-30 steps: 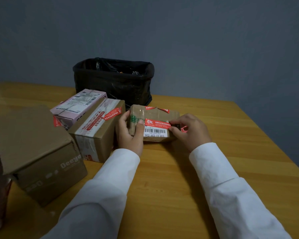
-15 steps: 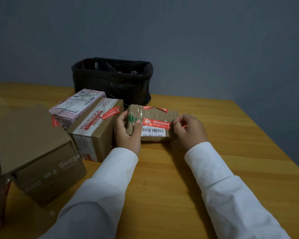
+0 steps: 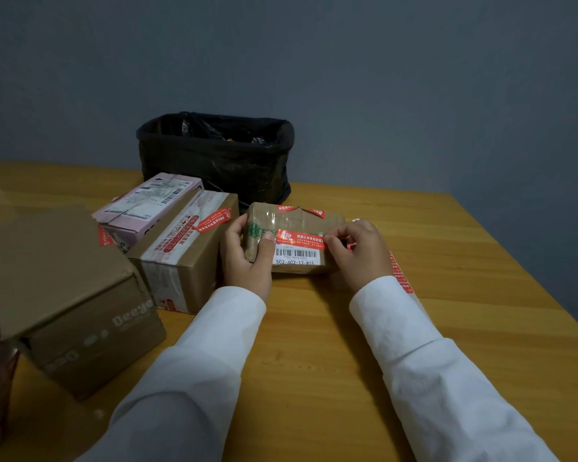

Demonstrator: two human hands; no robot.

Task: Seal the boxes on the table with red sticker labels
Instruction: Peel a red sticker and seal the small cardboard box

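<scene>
A small brown parcel (image 3: 291, 221) with a barcode label stands on the wooden table (image 3: 314, 328) in the middle. A red sticker label (image 3: 299, 237) lies across its front, just above the barcode. My left hand (image 3: 244, 258) grips the parcel's left end, thumb on the sticker's left end. My right hand (image 3: 357, 251) is at the parcel's right end, fingertips pressing the sticker's right end; whether it pinches the sticker is unclear. A strip of red stickers (image 3: 399, 271) lies on the table beside my right wrist. Two more red stickers (image 3: 301, 210) sit on the parcel's top.
Left of the parcel stand a taped cardboard box (image 3: 184, 255) with a red sticker, a pink box (image 3: 147, 205) and a larger brown box (image 3: 64, 295). A black-lined bin (image 3: 217, 155) is behind. The table's right edge runs diagonally.
The right hand has slid in along the sticker's right end on the parcel's front. The left hand keeps its hold. The parcel has barely moved.
</scene>
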